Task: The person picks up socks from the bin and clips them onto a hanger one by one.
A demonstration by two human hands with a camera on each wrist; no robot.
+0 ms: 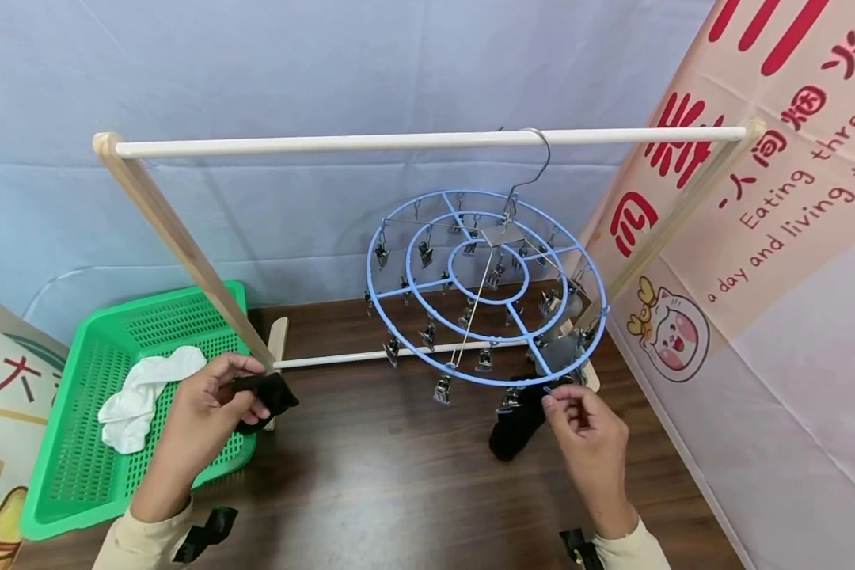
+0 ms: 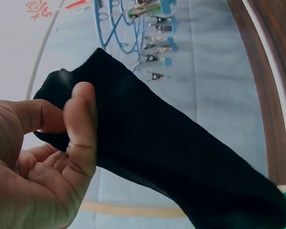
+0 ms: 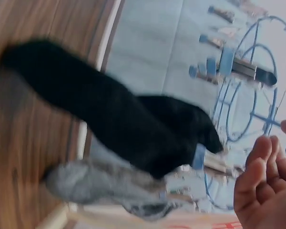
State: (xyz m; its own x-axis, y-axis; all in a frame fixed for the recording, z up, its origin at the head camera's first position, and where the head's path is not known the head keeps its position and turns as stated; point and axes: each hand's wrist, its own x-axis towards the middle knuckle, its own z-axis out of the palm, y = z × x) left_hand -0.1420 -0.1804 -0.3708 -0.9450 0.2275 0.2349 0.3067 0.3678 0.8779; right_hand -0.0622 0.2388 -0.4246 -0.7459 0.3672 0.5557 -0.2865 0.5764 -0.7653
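Observation:
My left hand (image 1: 210,419) pinches a black sock (image 2: 148,129) between thumb and fingers near its opening; the sock stretches away toward the lower right in the left wrist view. My right hand (image 1: 590,435) is at the front right rim of a round blue clip hanger (image 1: 499,381). Another black sock (image 1: 518,427) hangs from that rim. In the right wrist view this hanging sock (image 3: 114,112) is held by a clip (image 3: 217,163), whose end lies beside my bent fingers (image 3: 257,174). The thumb is apart from them. A grey sock (image 3: 95,183) hangs behind.
A white rail (image 1: 328,142) on a wooden frame (image 1: 185,245) carries the hanger by its metal hook (image 1: 547,162). Several metal clips dangle from the rings. At left, a green basket (image 1: 57,483) holds white socks (image 1: 131,408). A printed cloth (image 1: 777,261) hangs at right.

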